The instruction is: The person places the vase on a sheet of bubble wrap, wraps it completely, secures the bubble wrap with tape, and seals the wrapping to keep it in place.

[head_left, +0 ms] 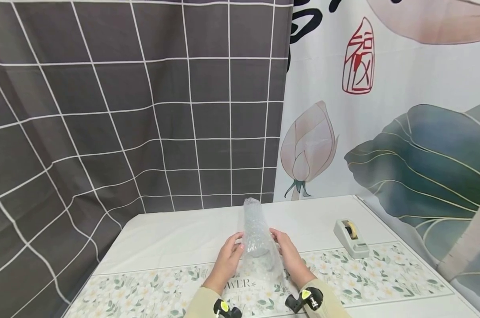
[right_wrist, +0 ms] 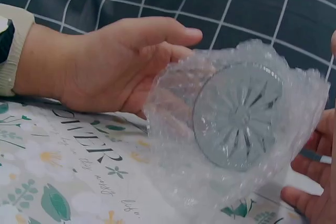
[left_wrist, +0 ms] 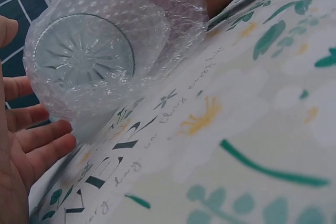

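A clear glass vessel [left_wrist: 84,51] with a round, ray-patterned base lies wrapped in bubble wrap [head_left: 255,221] on the table, its base towards me. The wrap's loose end [head_left: 263,267] spreads past the base. My left hand [head_left: 227,258] is at the left side of the roll, fingers loosely extended and touching the wrap in the left wrist view. At the right side is my right hand [head_left: 289,256], its fingertips against the edge of the wrap. The right wrist view shows only part of its fingers [right_wrist: 310,171]. The vessel's far end is hidden within the wrap.
A tape dispenser [head_left: 352,238] with yellowish tape stands on the table's right side. A floral runner [head_left: 144,289] crosses the white table [head_left: 176,234]. Behind hang a dark grid curtain [head_left: 208,123] and a white cloth with lotus prints [head_left: 319,88].
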`<control>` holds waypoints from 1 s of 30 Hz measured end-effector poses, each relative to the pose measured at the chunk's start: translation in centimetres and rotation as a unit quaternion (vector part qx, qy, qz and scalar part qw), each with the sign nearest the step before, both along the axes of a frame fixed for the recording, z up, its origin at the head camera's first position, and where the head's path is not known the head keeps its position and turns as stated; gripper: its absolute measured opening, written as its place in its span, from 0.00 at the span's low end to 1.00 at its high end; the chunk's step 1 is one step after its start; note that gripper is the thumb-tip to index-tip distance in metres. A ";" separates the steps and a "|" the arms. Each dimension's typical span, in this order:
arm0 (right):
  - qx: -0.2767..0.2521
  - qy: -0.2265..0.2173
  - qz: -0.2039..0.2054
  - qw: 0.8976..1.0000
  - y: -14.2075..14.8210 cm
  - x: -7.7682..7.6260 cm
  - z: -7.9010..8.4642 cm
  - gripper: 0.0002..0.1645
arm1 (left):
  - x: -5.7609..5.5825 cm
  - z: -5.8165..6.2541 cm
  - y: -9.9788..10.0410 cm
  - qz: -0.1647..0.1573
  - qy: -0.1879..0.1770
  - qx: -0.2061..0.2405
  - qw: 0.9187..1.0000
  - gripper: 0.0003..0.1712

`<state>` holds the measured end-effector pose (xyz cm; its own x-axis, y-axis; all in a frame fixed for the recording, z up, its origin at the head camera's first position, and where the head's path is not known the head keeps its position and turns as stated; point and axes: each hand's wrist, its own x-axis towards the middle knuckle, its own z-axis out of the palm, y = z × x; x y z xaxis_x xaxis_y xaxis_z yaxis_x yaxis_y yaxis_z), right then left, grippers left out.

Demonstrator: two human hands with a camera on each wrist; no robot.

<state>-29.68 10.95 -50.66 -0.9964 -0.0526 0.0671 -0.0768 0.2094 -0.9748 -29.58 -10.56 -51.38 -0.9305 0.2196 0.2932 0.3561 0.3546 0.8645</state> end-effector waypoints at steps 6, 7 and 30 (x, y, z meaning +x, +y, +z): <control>0.015 0.039 0.023 0.999 0.2 -0.4 -0.9 0.43 | 0.1 0.0 0.0 -0.007 -0.002 -0.009 1.000 0.30; 0.017 0.047 0.027 0.998 0.3 -0.4 -0.9 0.42 | 0.1 0.0 0.0 -0.012 -0.001 -0.008 1.000 0.30; 0.048 0.053 0.038 0.997 0.0 -0.2 -0.9 0.40 | -0.2 -0.5 0.0 0.007 -0.010 -0.033 0.999 0.35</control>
<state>-29.89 10.93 -51.55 -0.9770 -0.1391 0.1619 -0.1966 0.2914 -0.9362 -29.81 -10.52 -51.87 -0.9390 0.2252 0.2599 0.3339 0.4162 0.8457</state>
